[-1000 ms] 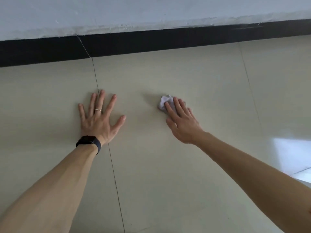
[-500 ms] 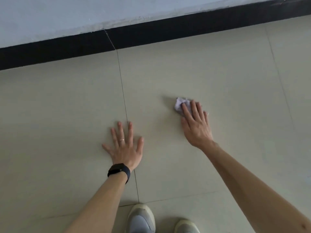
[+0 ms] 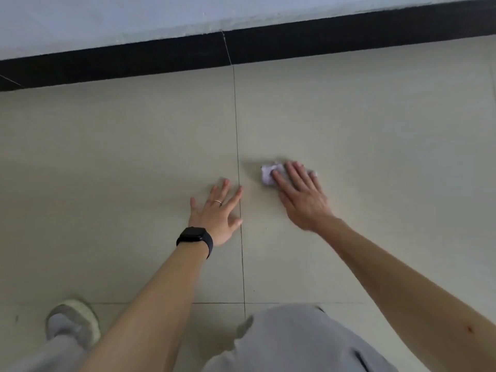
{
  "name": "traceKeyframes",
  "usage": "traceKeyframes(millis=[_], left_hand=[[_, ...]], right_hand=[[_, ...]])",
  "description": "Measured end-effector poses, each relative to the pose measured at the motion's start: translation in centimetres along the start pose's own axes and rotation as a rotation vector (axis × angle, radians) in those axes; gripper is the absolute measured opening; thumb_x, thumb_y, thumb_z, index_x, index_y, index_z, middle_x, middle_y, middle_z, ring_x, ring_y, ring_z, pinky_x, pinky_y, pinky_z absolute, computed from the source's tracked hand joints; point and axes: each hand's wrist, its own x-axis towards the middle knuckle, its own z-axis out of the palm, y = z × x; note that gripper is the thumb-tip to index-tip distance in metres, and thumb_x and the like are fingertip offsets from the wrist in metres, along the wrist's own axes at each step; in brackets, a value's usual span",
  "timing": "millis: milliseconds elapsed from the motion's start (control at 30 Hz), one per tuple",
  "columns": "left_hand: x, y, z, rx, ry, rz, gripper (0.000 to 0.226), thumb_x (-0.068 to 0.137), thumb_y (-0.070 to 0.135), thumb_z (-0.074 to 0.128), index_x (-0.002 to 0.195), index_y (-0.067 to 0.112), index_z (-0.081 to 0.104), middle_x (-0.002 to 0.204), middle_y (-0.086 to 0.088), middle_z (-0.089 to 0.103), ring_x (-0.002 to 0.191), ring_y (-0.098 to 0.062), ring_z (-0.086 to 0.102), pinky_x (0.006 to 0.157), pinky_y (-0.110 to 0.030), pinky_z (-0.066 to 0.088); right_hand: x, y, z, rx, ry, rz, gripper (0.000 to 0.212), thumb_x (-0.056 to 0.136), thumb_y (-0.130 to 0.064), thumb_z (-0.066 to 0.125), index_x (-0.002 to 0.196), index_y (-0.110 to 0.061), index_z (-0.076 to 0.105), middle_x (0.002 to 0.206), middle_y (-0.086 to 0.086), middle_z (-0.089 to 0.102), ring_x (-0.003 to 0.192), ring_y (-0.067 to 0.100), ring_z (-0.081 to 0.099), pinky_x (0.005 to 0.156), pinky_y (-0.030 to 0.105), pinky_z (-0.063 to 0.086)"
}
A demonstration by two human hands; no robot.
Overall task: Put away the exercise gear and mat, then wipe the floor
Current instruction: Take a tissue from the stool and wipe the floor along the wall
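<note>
One cloth [image 3: 267, 174], a small crumpled pale lilac wad, lying on the floor [image 3: 134, 157] right of the long grout line [image 3: 237, 130] and well short of the baseboard [image 3: 322, 41]. Long axis roughly left to right, across the fingers above it: a larger lump showing to the left of them, a small scrap poking out on their right. Too bunched up to tell any front or pointing end.

Two hands, both down on the tiles. Right grip [image 3: 300, 197] laid flat on top of the cloth, fingers straight and close together, pointing away toward the baseboard and slightly left, pressing the wad to the floor rather than curling round it. Forearm bare, reaching in from the lower right. Slightly blurred at the fingertips.

Left grip [image 3: 216, 213] holding nothing, palm flat on the floor, fingers spread and straight, pointing up and to the right, with fingertip and thumb reaching the grout line. One thin ring [image 3: 218, 202] on a finger, one black watch [image 3: 194, 237] at the wrist. Near the right grip, yet apart from it and from the cloth.

One pale shoe [image 3: 72, 320] at lower left, one grey trouser knee [image 3: 295, 339] at the bottom middle. One black baseboard under a pale wall [image 3: 107, 17].
</note>
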Motion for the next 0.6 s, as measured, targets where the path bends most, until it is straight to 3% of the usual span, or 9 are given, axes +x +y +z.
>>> traceKeyframes(millis=[100, 167, 233, 300, 367, 433, 500, 600], left_hand=[[0.5, -1.6, 1.7, 0.052, 0.123, 0.071, 0.078, 0.097, 0.066, 0.032, 0.147, 0.05, -0.025, 0.156, 0.017, -0.036, 0.15, -0.012, -0.021, 0.116, -0.064, -0.003], [1.0, -3.0, 2.4, 0.074, 0.182, 0.13, 0.078, 0.093, 0.074, 0.026, 0.146, 0.051, -0.026, 0.153, 0.019, -0.037, 0.146, -0.007, -0.025, 0.116, -0.063, -0.005], [1.6, -4.3, 3.2, 0.069, 0.252, 0.218, 0.077, 0.09, 0.079, 0.018, 0.147, 0.049, -0.024, 0.158, 0.018, -0.03, 0.147, -0.007, -0.023, 0.117, -0.06, -0.007], [2.0, -5.5, 4.2, 0.078, 0.368, 0.295, 0.073, 0.093, 0.075, 0.014, 0.154, 0.044, -0.013, 0.166, 0.013, -0.009, 0.153, -0.01, -0.007, 0.119, -0.057, -0.004], [2.1, -8.1, 4.8, 0.041, 0.496, 0.232, 0.068, 0.098, 0.063, 0.02, 0.158, 0.037, 0.005, 0.167, 0.008, 0.004, 0.154, -0.014, 0.006, 0.12, -0.056, 0.0], [2.4, -12.0, 4.7, 0.021, 0.568, 0.143, 0.067, 0.097, 0.06, 0.024, 0.158, 0.036, 0.01, 0.167, 0.007, 0.003, 0.154, -0.017, 0.007, 0.119, -0.056, -0.003], [3.1, -15.6, 4.0, 0.096, 0.557, 0.215, 0.068, 0.095, 0.064, 0.024, 0.157, 0.041, 0.008, 0.167, 0.008, 0.002, 0.154, -0.02, 0.009, 0.118, -0.059, -0.003], [4.0, -17.4, 3.0, 0.126, 0.547, 0.341, 0.069, 0.092, 0.065, 0.03, 0.156, 0.045, 0.014, 0.167, 0.008, 0.007, 0.153, -0.02, 0.015, 0.118, -0.062, 0.006]], right_hand=[[4.8, -1.3, -1.3, 0.096, 0.102, 0.256, 0.056, 0.105, -0.04, 0.027, 0.159, -0.031, 0.015, 0.167, 0.007, 0.004, 0.154, 0.026, -0.001, 0.121, 0.051, 0.008], [4.5, -4.0, 0.0, 0.107, 0.13, 0.292, 0.057, 0.105, -0.04, 0.026, 0.159, -0.028, 0.011, 0.167, 0.007, 0.001, 0.154, 0.026, -0.004, 0.121, 0.052, 0.005], [1.5, -7.3, 2.5, 0.052, 0.102, 0.19, 0.059, 0.104, -0.041, 0.023, 0.16, -0.026, 0.01, 0.168, 0.004, 0.001, 0.154, 0.024, -0.006, 0.123, 0.053, 0.005], [-2.3, -10.0, 4.9, -0.026, 0.016, 0.062, 0.059, 0.104, -0.041, 0.021, 0.16, -0.026, 0.008, 0.168, 0.001, -0.001, 0.154, 0.022, -0.008, 0.123, 0.053, 0.006], [-4.0, -10.2, 5.7, -0.118, -0.073, -0.07, 0.058, 0.105, -0.041, 0.022, 0.16, -0.027, 0.008, 0.168, 0.001, 0.001, 0.154, 0.021, -0.007, 0.122, 0.053, 0.01], [-3.1, -8.3, 4.5, -0.217, -0.163, -0.227, 0.058, 0.106, -0.042, 0.025, 0.16, -0.03, 0.008, 0.168, 0.0, 0.002, 0.154, 0.02, -0.004, 0.122, 0.049, 0.008], [-0.7, -6.2, 2.2, -0.312, -0.239, -0.352, 0.057, 0.106, -0.044, 0.023, 0.159, -0.033, 0.005, 0.168, -0.002, 0.0, 0.154, 0.019, -0.004, 0.123, 0.045, 0.004], [4.7, -5.0, -0.7, -0.335, -0.205, -0.201, 0.058, 0.104, -0.048, 0.015, 0.159, -0.035, 0.0, 0.168, -0.003, -0.005, 0.154, 0.018, -0.008, 0.125, 0.045, 0.007]])
